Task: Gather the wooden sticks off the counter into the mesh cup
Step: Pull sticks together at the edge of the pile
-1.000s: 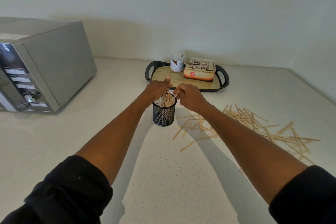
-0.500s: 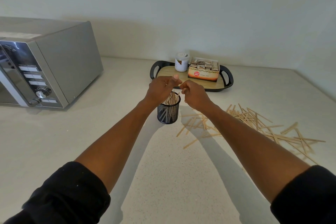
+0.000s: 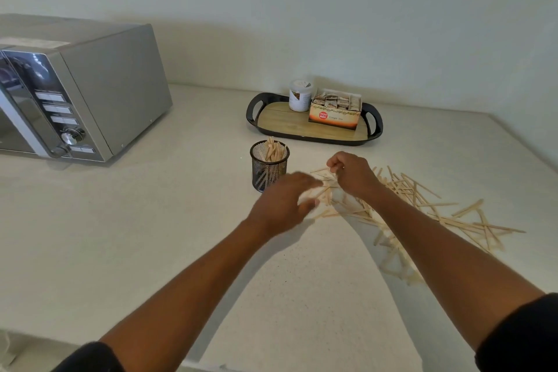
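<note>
The black mesh cup (image 3: 268,170) stands upright on the pale counter and holds several wooden sticks (image 3: 273,149) leaning in it. Many more loose sticks (image 3: 422,199) lie scattered to its right. My left hand (image 3: 283,202) is blurred, just right of and in front of the cup, with fingers stretched toward the near end of the pile and nothing in it. My right hand (image 3: 354,175) hovers over the pile's left end, its fingers curled and pinching sticks there. My right forearm hides part of the pile.
A silver microwave (image 3: 99,90) fills the left side of the counter. Behind the cup sits a black-handled tray (image 3: 302,127) with a white jar (image 3: 300,96) and a tea box (image 3: 335,113). The wall runs along the back.
Both hands left the cup's rim and moved down and right to the scattered sticks. The cup now stands uncovered with its sticks inside. The view shifted slightly.
</note>
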Available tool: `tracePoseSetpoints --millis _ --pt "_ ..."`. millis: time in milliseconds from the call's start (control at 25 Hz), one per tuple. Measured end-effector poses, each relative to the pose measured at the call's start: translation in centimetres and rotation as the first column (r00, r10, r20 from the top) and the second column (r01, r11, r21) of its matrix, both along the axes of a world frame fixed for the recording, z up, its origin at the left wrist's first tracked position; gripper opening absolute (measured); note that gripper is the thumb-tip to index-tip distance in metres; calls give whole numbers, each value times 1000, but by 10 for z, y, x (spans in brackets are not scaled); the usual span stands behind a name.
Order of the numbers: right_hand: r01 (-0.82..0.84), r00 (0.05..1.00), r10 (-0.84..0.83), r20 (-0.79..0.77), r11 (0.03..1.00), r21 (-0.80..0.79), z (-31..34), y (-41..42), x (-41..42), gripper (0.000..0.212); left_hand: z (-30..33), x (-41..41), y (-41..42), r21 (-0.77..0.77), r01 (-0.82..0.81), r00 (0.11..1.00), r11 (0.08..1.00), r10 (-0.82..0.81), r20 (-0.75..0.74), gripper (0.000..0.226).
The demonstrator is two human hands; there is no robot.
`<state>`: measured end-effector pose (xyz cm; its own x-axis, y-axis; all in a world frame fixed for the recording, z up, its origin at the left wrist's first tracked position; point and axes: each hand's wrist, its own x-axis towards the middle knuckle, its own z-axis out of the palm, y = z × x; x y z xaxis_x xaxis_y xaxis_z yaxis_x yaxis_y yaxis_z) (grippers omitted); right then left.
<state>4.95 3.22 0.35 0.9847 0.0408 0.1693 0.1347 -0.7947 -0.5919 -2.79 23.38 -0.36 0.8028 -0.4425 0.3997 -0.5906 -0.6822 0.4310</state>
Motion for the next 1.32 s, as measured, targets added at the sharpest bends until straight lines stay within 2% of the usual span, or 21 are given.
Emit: tracePoseSetpoints --millis 80,160,320,480,720,840,920,1040,1120,1200,1320 --pt "-3 1000 4 4 999 -46 -7 -12 -2 24 -20 -10 -8 177 -50 994 983 67 -90 58" --pt "-16 1000 17 2 992 -128 -12 -18 1 32 -28 -13 -14 284 -107 979 953 150 -135 68" --pt "-107 994 102 -33 946 -305 -19 -20 16 45 -27 -13 -30 273 -187 942 944 251 -223 69" --pt "-102 991 62 -115 916 -388 -20 -19 36 53 -23 -6 -41 287 -277 901 917 352 -253 75" --pt "-233 972 190 -135 818 -526 -27 -11 51 38 -25 9 -44 358 -286 831 889 416 -369 81" --pt "-252 966 244 -92 785 -566 -28 -5 46 37 -25 12 -43 411 -274 853 870 417 -315 70" --pt "-263 954 296 -42 764 -588 -31 -2 39 35 -24 11 -42 398 -258 878 880 385 -284 60" --pt "-318 928 373 -23 757 -570 -34 -4 25 33 -24 9 -41 280 -248 899 927 328 -290 45" --pt "-359 909 417 -16 762 -538 -36 -11 13 31 -24 7 -42 229 -254 921 940 308 -240 39" --pt "-376 896 444 -6 752 -541 -37 -16 3 30 -24 7 -44 188 -278 934 942 311 -178 42" --pt "-437 872 488 -43 735 -518 -35 -22 -9 28 -22 8 -44 192 -275 936 942 308 -170 62"
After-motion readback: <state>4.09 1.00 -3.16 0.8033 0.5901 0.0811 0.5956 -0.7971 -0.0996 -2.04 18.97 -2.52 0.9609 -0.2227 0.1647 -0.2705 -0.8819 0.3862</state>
